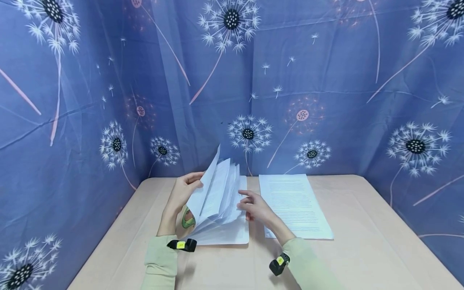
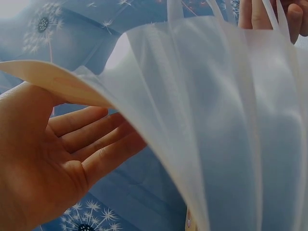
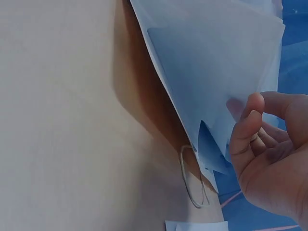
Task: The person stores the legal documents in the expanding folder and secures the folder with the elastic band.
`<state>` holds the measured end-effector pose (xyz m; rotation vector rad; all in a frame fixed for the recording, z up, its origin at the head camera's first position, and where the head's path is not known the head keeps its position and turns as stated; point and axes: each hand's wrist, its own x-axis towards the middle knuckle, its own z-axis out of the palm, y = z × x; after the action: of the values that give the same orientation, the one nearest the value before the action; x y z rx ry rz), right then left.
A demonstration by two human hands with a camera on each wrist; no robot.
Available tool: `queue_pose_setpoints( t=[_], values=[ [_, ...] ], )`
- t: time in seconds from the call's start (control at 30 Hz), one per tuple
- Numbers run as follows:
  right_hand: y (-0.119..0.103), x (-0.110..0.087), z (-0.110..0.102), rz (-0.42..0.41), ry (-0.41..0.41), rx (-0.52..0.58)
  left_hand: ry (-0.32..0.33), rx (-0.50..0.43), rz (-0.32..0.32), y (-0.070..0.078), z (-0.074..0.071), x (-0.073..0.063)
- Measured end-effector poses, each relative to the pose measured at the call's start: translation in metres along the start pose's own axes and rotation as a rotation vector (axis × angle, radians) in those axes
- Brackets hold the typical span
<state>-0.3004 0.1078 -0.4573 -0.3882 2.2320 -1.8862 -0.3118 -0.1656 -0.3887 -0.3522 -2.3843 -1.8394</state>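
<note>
While the left hand grips the curved cover of the folder, glossy, translucent leaves fan above the bench, and the right hand, fingers bent, meets their free edges; I cannot tell whether it pinches one. A narrow gap divides folder from flat printed sheets; rightward, smooth bench runs to a rounded corner.

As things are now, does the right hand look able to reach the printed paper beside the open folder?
Probably yes: the right hand is close to the printed paper, and nothing seems to lie between them.
</note>
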Motion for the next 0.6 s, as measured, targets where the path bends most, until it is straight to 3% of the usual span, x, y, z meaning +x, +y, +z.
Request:
queue_pose_setpoints(
  t=[0.2,0.6],
  values=[
    [0.000,0.002,0.006,-0.027,-0.018,-0.013,0.002,0.000,-0.007,0.000,0.000,0.000],
    [-0.002,0.007,0.018,0.002,0.005,-0.023,0.002,0.000,-0.006,0.002,0.000,0.000]
  ],
)
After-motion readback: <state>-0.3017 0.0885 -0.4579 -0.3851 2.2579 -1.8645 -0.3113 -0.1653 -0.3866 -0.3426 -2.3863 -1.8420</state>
